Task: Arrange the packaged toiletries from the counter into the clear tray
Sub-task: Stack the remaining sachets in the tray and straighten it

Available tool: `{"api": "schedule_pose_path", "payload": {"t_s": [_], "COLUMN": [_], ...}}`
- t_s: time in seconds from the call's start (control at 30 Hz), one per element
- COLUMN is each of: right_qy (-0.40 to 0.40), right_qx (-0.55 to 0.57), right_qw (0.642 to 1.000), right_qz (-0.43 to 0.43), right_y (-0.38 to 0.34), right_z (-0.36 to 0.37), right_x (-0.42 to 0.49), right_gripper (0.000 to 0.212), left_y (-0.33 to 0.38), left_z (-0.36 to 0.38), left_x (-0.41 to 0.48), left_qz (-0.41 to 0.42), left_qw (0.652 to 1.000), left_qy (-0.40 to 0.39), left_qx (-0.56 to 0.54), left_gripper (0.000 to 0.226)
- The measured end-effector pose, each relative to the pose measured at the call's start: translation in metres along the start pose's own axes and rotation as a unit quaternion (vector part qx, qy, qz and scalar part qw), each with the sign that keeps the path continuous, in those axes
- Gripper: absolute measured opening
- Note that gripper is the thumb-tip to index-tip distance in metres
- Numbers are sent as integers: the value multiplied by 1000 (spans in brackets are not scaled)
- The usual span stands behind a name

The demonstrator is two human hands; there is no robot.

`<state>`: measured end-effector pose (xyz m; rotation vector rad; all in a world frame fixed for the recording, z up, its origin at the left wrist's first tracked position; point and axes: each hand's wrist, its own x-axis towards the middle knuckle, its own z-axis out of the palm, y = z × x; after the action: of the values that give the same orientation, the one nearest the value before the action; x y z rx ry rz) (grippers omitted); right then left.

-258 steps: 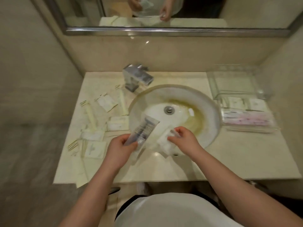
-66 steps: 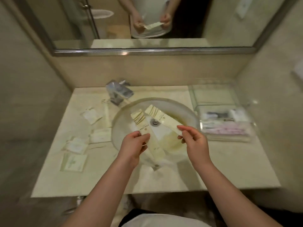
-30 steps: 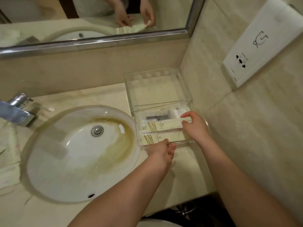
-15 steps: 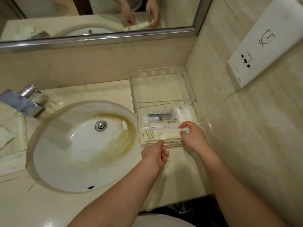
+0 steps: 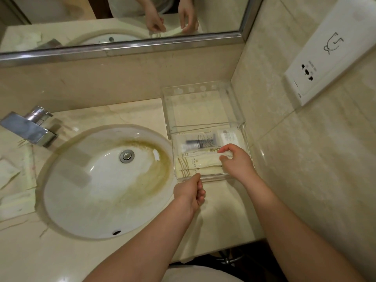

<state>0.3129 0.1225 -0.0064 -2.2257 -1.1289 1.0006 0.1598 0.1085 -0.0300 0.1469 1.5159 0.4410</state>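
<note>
The clear tray [image 5: 238, 110] stands in the counter's right corner against the wall. Its near compartment holds a dark tube packet [image 5: 200, 143], a white sachet [image 5: 228, 136] and two long cream packets [image 5: 198, 164] lying side by side. My right hand [image 5: 237, 161] is inside the tray, its fingers curled on the right end of the upper cream packet. My left hand [image 5: 190, 192] sits at the tray's near rim, fingers curled, thumb tip touching the clear wall. Whether it holds anything is hidden.
A stained round sink [image 5: 105, 180] fills the counter's middle, with a chrome faucet [image 5: 30, 127] at the back left. More cream packets [image 5: 16, 176] lie on the counter at the far left. A wall socket panel [image 5: 325, 55] is on the right wall.
The two cream packets went from my hands over the sink into the tray. In the last half second my right hand shifted slightly on the packet's end; my left stayed at the rim.
</note>
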Motion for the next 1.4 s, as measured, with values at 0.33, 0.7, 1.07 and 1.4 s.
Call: {"api": "schedule_pose_path", "payload": {"t_s": [0.33,0.7,1.07,1.4], "right_qy": [50,126,-29,-1], "right_qx": [-45,-164,-342,-186], "right_qw": [998,974,928,953], "right_qz": [-2,-96,-141,-241], "right_y": [3,8,19,-47], "right_z": [6,17,39,101], "right_x": [14,15,-25,-51], "right_gripper": [15,20,61,56], "left_y": [2,2,10,34], "left_z": [-7,-14,-16,-99], "left_x": [-6,5,25,-13], "left_qz": [22,570,450,495], "left_qw": [999,549,511,581], "left_qy": [10,51,29,85], "left_qx": [21,609,732,640], "left_gripper": [31,61,76,63]}}
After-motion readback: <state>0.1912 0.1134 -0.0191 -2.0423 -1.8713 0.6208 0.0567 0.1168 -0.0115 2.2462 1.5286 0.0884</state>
